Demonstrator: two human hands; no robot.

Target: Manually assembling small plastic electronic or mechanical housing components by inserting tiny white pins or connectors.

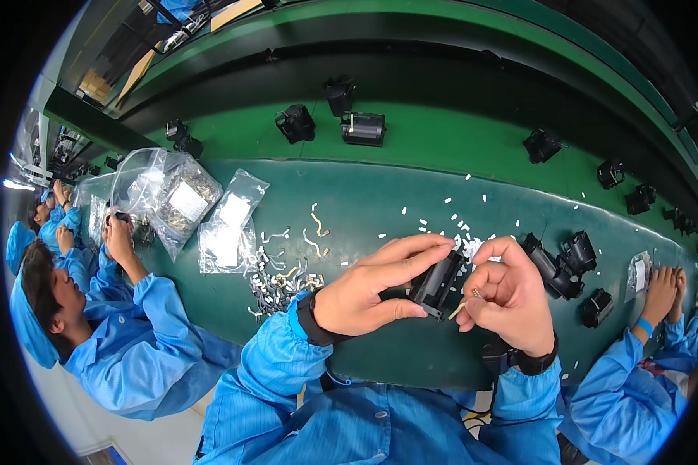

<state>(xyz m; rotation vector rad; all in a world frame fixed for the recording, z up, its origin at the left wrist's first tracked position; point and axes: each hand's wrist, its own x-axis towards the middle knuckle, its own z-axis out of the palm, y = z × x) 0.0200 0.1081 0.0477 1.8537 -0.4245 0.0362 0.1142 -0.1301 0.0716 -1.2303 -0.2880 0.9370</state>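
My left hand (384, 283) grips a black plastic housing (440, 283), fingers along its far end and thumb at its near end. The housing is tilted over the green table. Close beside it on the right, my right hand (512, 294) pinches a small flat cable with a tan strip (457, 311) and a gold-dotted end. The cable is apart from the housing, as far as I can see. Small white pieces (465, 240) lie scattered just beyond my hands. A pile of short flat cables (283, 283) rests left of my left wrist.
Clear plastic bags (229, 225) of parts lie at the left. More black housings (562, 263) sit at the right, and others (363, 129) stand along the green conveyor at the back. Co-workers in blue sit at my left (132, 341) and right (636, 387).
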